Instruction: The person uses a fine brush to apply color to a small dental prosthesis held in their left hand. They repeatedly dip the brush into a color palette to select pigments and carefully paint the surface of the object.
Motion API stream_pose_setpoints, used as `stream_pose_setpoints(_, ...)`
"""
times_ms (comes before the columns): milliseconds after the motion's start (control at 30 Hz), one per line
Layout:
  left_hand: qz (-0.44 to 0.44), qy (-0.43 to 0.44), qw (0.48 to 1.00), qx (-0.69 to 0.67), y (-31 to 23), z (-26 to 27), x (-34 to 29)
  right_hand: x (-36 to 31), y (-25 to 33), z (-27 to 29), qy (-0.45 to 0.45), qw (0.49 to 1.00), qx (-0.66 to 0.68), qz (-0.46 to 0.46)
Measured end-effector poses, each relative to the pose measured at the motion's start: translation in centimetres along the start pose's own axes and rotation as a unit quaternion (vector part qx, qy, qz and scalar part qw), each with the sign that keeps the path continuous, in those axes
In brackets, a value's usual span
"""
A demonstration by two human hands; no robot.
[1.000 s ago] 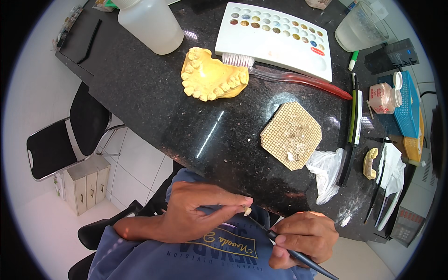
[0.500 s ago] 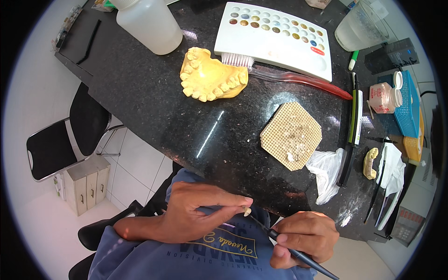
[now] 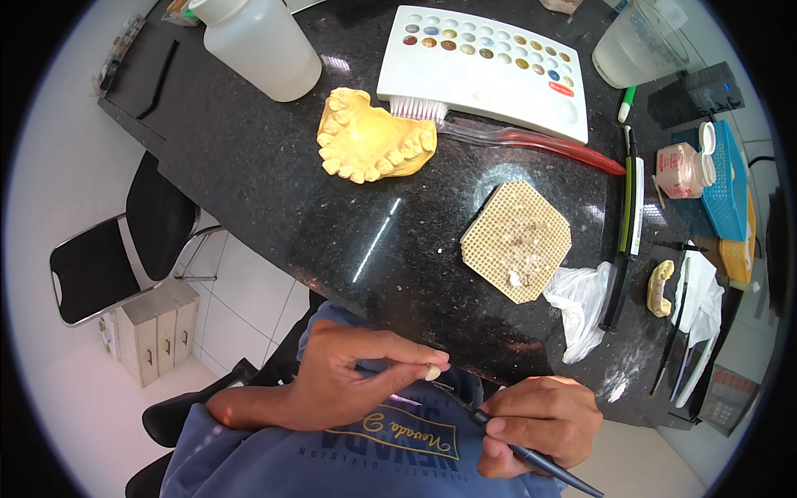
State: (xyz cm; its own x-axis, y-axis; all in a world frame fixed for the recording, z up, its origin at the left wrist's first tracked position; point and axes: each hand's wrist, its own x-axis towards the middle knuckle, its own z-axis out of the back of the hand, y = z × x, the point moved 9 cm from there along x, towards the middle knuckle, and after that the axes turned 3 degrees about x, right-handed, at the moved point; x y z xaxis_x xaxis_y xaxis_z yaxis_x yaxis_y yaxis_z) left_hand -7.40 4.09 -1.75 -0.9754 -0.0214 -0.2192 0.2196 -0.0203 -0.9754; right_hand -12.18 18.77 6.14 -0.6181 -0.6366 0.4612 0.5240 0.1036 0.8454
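Observation:
My left hand (image 3: 357,369) is closed in a pinch, with a small ivory tooth crown (image 3: 432,373) between thumb and fingertip. Opposite it, my right hand (image 3: 544,423) grips a slim dark-handled tool (image 3: 531,456) like a pen. The tool's thin tip points up and left toward the crown; whether the two touch is too fine to tell. Both hands are in front of my blue shirt, just off the table's near edge. Beyond them on the table lies a cream honeycomb firing tray (image 3: 506,232) with white residue and small bits on it.
A yellow dental cast (image 3: 374,145) sits by a red-handled brush (image 3: 548,149) and a white palette (image 3: 481,83) with coloured wells. Around them stand a plastic bottle (image 3: 261,58) and a clear cup (image 3: 639,50). Crumpled tissue (image 3: 577,311), a green-black syringe (image 3: 629,216) and a small cast (image 3: 660,289) lie right.
The crown has turned slightly between my left fingers, showing a different side. The tool's tip has shifted a little. My right hand stays almost in place.

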Motion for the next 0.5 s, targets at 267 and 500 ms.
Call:
stream_pose_setpoints(267, -0.012, 0.0, 1.0, -0.003, -0.09, -0.07, 0.07, 0.13, 0.06, -0.08, 0.007, 1.0, -0.012, -0.014)
stream_pose_setpoints(500, -0.02, -0.001, 1.0, -0.003, 0.06, 0.0, 0.02, 0.14, -0.02, -0.23, 0.009, 1.0, -0.011, -0.015)
